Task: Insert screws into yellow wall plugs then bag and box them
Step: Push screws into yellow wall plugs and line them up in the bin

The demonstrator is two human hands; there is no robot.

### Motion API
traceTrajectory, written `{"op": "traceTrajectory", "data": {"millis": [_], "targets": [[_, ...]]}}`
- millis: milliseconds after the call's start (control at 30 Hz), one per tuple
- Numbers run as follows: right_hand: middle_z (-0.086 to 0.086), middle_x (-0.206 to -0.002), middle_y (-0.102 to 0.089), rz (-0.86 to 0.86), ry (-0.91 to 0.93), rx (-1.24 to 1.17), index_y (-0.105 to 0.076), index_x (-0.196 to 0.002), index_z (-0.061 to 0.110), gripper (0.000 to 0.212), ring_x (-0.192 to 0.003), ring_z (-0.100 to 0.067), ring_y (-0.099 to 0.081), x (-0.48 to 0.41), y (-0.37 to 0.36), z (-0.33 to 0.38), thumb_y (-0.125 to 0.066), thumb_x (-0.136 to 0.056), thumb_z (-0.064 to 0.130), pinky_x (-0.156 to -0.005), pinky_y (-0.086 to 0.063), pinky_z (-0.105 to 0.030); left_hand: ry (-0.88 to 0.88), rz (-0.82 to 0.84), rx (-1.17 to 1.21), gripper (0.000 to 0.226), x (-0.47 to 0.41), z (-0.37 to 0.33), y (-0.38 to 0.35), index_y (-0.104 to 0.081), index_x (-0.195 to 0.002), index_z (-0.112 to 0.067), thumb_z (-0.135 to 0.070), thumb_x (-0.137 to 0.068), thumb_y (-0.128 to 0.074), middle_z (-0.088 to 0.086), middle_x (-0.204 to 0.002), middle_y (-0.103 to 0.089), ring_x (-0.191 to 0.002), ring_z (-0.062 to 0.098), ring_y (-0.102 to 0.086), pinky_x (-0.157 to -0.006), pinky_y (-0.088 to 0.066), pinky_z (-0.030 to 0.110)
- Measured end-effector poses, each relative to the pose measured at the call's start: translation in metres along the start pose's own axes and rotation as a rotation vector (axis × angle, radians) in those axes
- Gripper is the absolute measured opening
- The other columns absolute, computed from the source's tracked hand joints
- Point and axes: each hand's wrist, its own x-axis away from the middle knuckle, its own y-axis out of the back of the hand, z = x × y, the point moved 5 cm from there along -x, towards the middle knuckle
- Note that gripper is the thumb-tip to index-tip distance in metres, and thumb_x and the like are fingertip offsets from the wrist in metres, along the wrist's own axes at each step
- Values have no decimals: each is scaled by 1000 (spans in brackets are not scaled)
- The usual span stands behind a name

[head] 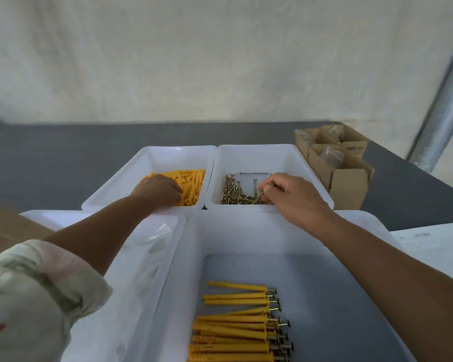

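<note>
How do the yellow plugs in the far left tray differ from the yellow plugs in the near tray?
The far plugs lie in a loose heap, pointing many ways; the near plugs lie side by side. The far plugs show no screws; each near plug has a screw head sticking out at its right end. Both kinds are yellow.

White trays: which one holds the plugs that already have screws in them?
The near right tray: its yellow plugs show screw heads at their ends. The far left tray holds bare plugs, the far right tray loose screws.
</note>
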Motion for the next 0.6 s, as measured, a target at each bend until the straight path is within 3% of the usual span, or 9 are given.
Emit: {"op": "traceTrajectory", "data": {"millis": [100,200,333,500,600], "targets": [[16,-90,-68,7,11,23,-66,-96,31,18,-95,-8,-63,0,-2,0,-49,-98,26,-81,-48,-27,6,-93,201,24,3,-2,7,-74,-100,-31,-15,-88,-60,-10,-96,-62,-93,15,-55,-67,-42,25],[12,-93,-69,27,20,50,-67,-97,31,18,-94,-9,-62,2,-3,2,-49,-98,28,-79,-47,-28,-48,-154,336,33,13,-7,10,-67,-111,-36,-15,-86,-62,-11,-87,-64,-85,15,-58,-58,-42,24],[12,-92,-69,44,32,67,-69,-99,29,19,-93,-9,-61,4,-3,5,-49,-98,27,-80,-47,-28,-28,-261,507,32,24,-2,11,-64,-114,-30,-16,-86,-65,-5,-91,-70,-91,17,-64,-68,-49,29],[16,-90,-68,49,30,10,-68,-97,29,20,-95,-9,-63,5,0,7,-48,-99,25,-79,-48,-28,-1,-416,779,21,38,4,18,-67,-83,-33,-11,-85,-66,-6,-81,-72,-78,14,-67,-61,-48,23],[12,-91,-70,11,7,-96,-69,-102,24,22,-96,-8,-66,6,3,6,-48,-99,21,-90,-52,-36,49,-412,1119,19,40,4,22,-67,-88,-25,-7,-88,-65,0,-84,-71,-77,16,-70,-68,-58,28]]}}
